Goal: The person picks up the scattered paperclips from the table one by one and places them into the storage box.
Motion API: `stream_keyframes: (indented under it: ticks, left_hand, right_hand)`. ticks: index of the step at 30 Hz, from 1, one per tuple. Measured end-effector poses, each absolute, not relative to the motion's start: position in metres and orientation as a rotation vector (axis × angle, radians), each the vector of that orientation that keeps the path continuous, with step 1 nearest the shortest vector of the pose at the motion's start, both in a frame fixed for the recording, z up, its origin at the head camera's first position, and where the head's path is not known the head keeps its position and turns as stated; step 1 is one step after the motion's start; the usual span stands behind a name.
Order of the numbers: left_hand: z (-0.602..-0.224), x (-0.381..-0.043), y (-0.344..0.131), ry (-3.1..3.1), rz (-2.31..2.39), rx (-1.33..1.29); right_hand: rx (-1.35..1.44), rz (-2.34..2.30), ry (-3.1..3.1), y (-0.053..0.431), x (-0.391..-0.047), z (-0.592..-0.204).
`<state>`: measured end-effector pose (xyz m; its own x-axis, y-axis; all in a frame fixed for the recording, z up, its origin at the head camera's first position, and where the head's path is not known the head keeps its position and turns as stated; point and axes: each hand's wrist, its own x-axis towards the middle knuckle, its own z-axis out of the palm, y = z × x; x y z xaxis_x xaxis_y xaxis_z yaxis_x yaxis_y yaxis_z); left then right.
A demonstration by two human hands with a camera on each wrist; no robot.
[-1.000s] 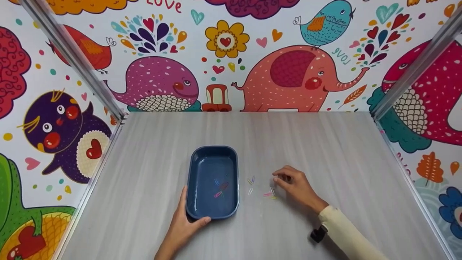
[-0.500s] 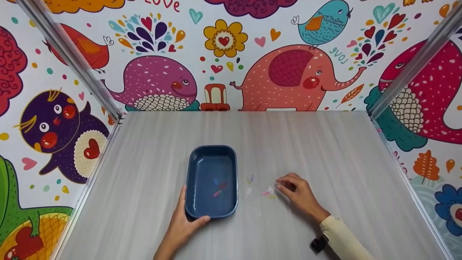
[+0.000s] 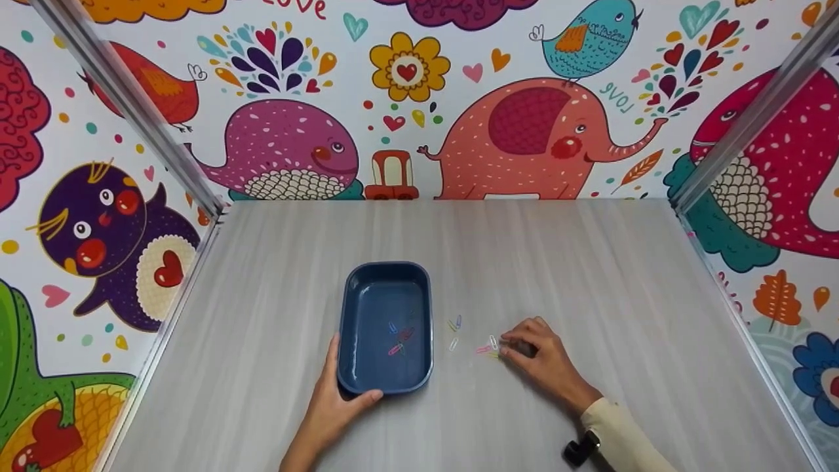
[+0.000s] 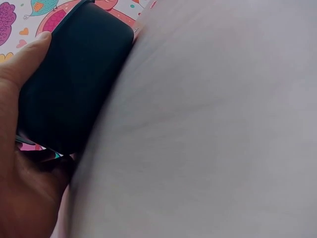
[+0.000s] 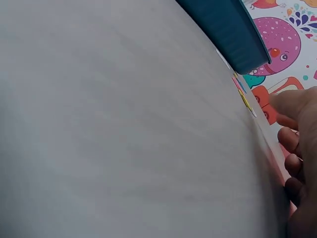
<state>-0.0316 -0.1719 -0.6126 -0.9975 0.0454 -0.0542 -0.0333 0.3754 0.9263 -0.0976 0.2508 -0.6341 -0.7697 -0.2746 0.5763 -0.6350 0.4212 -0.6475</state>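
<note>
A dark blue rectangular tray (image 3: 387,377) lies on the table with several coloured paper clips (image 3: 395,350) inside. My left hand (image 3: 331,406) holds its near left corner, thumb at the near rim and fingers along the left side. In the left wrist view the thumb (image 4: 34,52) lies against the tray's rim. My right hand (image 3: 547,357) is low over the table, its fingers bent and no clip visible in them. Its fingertips are right beside a white paper clip (image 3: 493,342), a pink one (image 3: 483,350) and a partly hidden yellow one.
Between tray and right hand lie a blue-purple paper clip (image 3: 459,321), a yellow one beside it and a white clip (image 3: 453,344). The grey wood-grain table (image 3: 557,255) is bounded by walls with cartoon animals (image 3: 524,144) and metal corner posts (image 3: 741,124).
My right hand has drawn slightly toward me, its fingertips now lower, beside the white and yellow clips. The left hand and tray have kept their place.
</note>
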Motion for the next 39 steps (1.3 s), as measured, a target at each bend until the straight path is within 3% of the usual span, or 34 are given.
stream_keyframes:
  ticks: [11,39]
  left_hand:
    - [-0.6122,-0.0319,-0.1718,2.515,1.749,0.010]
    - [-0.6125,-0.0319,-0.1717,2.539,1.769,0.040]
  right_hand:
    - [0.935,1.023,-2.345,0.2555,-0.0963,-0.6361]
    - [0.926,1.010,-2.330,0.2496,-0.0935,-0.6378]
